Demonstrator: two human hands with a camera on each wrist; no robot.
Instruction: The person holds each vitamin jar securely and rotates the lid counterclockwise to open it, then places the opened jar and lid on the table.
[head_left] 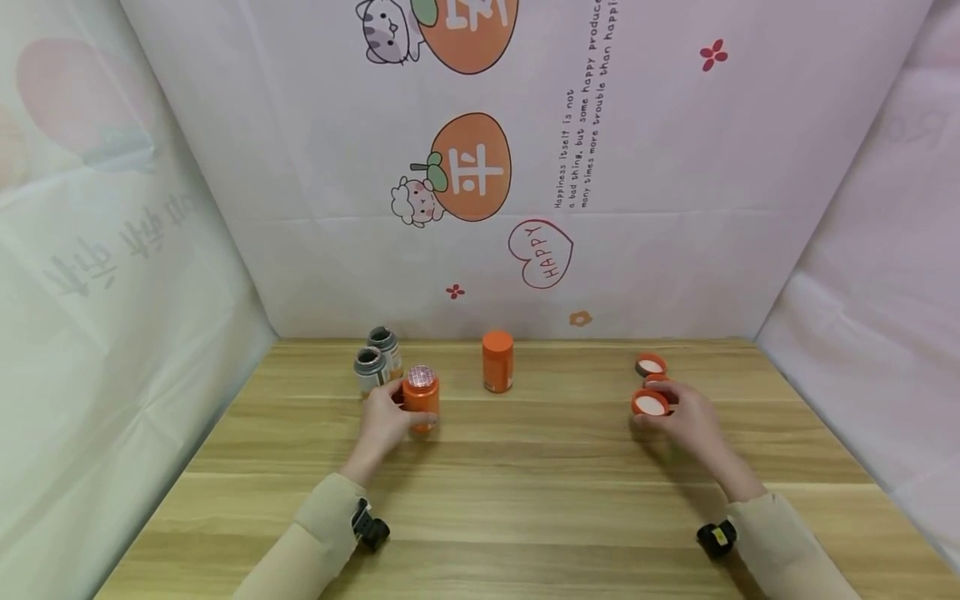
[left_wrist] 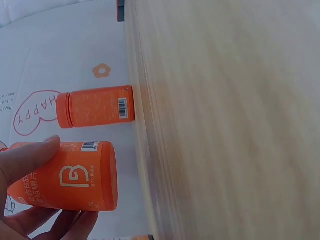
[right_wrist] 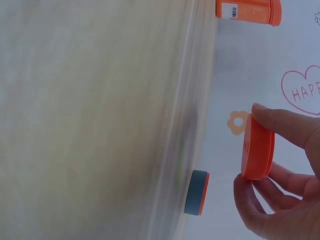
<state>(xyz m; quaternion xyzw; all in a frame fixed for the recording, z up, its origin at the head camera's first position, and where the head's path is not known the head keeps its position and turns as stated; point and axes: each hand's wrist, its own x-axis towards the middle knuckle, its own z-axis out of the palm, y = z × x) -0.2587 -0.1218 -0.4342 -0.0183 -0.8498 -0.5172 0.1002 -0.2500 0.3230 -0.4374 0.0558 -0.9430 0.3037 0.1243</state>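
Note:
On the left, my left hand grips an orange bottle with a silvery seal over its mouth and no cap. In the left wrist view this bottle hangs just above the tabletop, white lettering facing the camera. My right hand pinches an orange cap by its rim, its white inside showing in the head view. The right wrist view has that cap between thumb and fingers, off the table. Behind it lie a grey-sided cap and another orange cap, partly hidden.
Two grey open-mouthed bottles, a nearer one and a farther one, stand behind my left hand. A capped orange bottle stands at the back middle of the wooden table. A printed white sheet rises behind the table.

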